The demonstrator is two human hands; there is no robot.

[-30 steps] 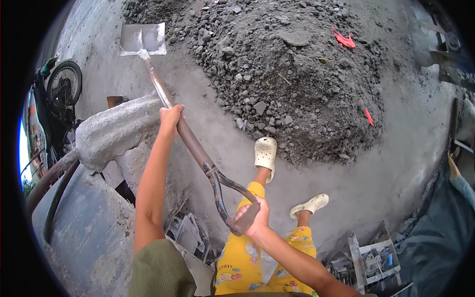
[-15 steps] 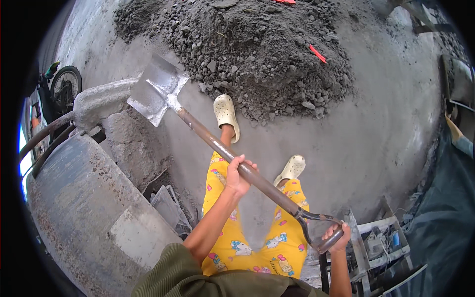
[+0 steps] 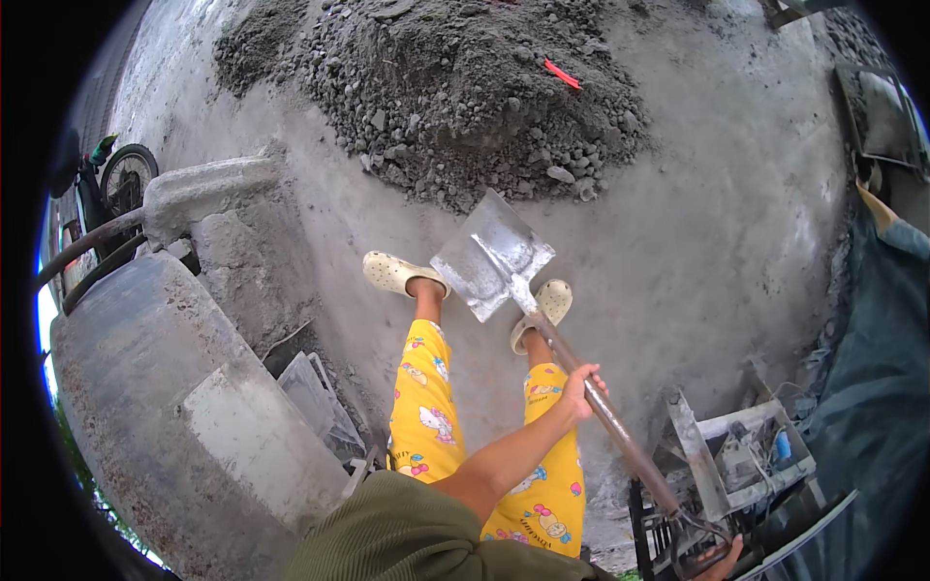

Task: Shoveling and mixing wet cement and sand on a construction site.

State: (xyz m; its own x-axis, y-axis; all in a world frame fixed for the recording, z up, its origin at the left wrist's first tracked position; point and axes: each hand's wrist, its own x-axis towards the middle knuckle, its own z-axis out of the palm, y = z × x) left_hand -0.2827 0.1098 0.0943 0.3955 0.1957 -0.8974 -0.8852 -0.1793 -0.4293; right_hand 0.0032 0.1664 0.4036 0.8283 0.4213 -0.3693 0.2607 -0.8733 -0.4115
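Note:
A shovel [image 3: 620, 436] with a square metal blade slants across the view, its blade in front of my feet and its handle toward the lower right. My left hand [image 3: 584, 389] is wrapped round the middle of the brown shaft. At the lower edge, my right hand [image 3: 722, 559] is closed on the D-shaped grip, partly cut off by the picture's rim. The blade carries no load, only a pale grey coating. Just beyond its tip rises a pile of grey sand and gravel [image 3: 465, 107], with a red strip [image 3: 562, 75] lying on it.
A rusty metal drum [image 3: 174, 358] stands at the left beside a rough concrete lump [image 3: 242, 252]. Behind it is a motorcycle wheel [image 3: 129, 181]. A dusty metal frame [image 3: 746, 455] and a dark tarp [image 3: 862, 416] lie at the right. My feet in cream clogs stand on grey floor.
The shovel has swung right and back from the left side, and both hands have moved right with it. My left foot has shifted left and nearer; my right foot has moved slightly left.

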